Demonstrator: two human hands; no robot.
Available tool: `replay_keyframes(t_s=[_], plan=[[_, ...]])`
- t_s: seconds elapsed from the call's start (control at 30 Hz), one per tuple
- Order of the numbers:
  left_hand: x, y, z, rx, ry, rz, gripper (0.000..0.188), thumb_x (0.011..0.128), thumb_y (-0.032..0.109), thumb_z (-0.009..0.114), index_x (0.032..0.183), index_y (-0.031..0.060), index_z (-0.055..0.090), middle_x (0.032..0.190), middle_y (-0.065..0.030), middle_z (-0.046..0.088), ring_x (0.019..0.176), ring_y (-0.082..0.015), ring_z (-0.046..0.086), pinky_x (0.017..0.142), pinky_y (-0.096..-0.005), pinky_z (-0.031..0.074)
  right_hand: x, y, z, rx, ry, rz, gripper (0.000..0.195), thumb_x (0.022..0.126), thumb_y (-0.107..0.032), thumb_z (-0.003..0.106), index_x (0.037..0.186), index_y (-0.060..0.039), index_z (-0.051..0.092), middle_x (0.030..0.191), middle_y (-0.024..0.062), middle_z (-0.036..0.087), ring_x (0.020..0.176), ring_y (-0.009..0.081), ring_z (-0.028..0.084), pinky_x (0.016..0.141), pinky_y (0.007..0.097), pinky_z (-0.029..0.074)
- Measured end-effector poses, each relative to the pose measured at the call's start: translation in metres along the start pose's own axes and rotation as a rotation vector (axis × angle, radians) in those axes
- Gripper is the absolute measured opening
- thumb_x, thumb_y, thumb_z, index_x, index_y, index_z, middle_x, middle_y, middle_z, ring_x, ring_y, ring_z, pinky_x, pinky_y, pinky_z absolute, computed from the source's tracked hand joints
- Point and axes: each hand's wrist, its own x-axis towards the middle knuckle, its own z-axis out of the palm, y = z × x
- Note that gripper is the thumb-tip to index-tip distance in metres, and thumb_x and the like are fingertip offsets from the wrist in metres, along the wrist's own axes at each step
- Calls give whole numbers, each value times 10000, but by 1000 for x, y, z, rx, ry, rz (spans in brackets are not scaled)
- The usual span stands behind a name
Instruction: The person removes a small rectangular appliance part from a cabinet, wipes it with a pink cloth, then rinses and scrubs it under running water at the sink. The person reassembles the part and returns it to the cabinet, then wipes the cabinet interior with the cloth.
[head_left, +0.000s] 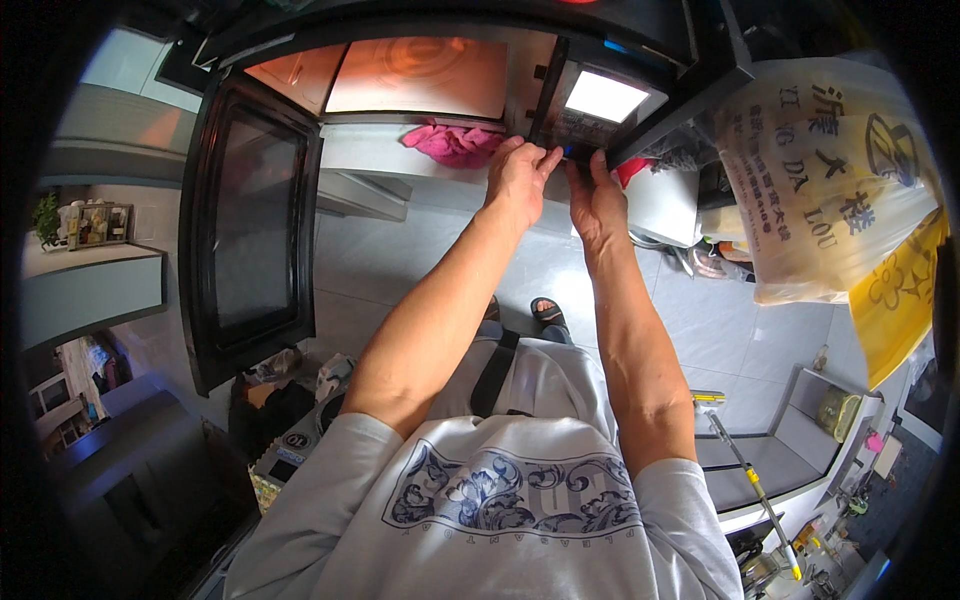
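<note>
In front of me a black microwave oven (534, 82) has its door (255, 210) swung out to the left, and its cavity glows orange. My left hand (517, 180) is at the lower front frame, between the cavity and the control panel (589, 129); its fingers are bent and their tips point right. My right hand (600, 199) reaches the panel's lower edge, with thumb and fingers spread. Whether either hand grips anything there is hidden. A crumpled pink cloth (454, 145) lies on the white ledge (360, 154) just left of my left hand.
On the right hang a printed plastic bag (817, 180) and a yellow bag (900, 300). A long-handled floor tool (750, 472) leans at lower right. Beneath my arms is a grey tiled floor (427, 255). A countertop (90, 255) with bottles and a plant stands at left.
</note>
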Motion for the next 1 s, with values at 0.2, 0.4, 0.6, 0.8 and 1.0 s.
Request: replay_keyframes(t_s=[0.2, 0.4, 0.6, 0.8, 1.0], plan=[[-9, 6, -4, 16, 45, -32, 258, 860, -95, 509, 1099, 4, 495, 1112, -160, 499, 1033, -337, 581, 1022, -505, 553, 5, -1, -10, -27, -90, 53, 338, 1012, -141, 618, 1323, -42, 531, 1195, 97, 625, 1072, 243, 605, 937, 407, 535], [-38, -9, -97, 1564, -299, 27, 219, 877, 87, 575, 1075, 16, 638, 1019, -162, 698, 986, -340, 673, 899, -457, 539, -49, 26, -34, -772, -174, 57, 442, 1001, -350, 625, 1302, -36, 547, 1121, 118, 622, 1043, 235, 609, 939, 399, 520], [-95, -3, -88, 2083, -802, -83, 299, 887, 278, 648, 1086, 63, 712, 1029, -179, 727, 1006, -335, 678, 896, -441, 522, -101, 40, -35, -1706, -923, -8, 378, 1005, -453, 591, 1188, -139, 694, 1076, 34, 722, 1008, 151, 624, 949, 322, 478], [-98, 1, -110, 1957, -1111, 63, 219, 877, 215, 603, 959, 52, 723, 903, -154, 726, 897, -321, 691, 819, -439, 542, -95, 33, -13, -1286, -667, 724, 400, 979, -431, 659, 1103, -50, 660, 1021, 35, 677, 935, 129, 602, 890, 287, 488], [-119, 12, -96, 2059, -1320, 239, 313, 870, 365, 661, 762, 84, 748, 701, -100, 704, 710, -294, 696, 714, -437, 552, -104, 37, -24, -864, -514, 856, 271, 963, -307, 702, 1019, -50, 636, 948, 27, 649, 851, 124, 618, 772, 286, 521]])
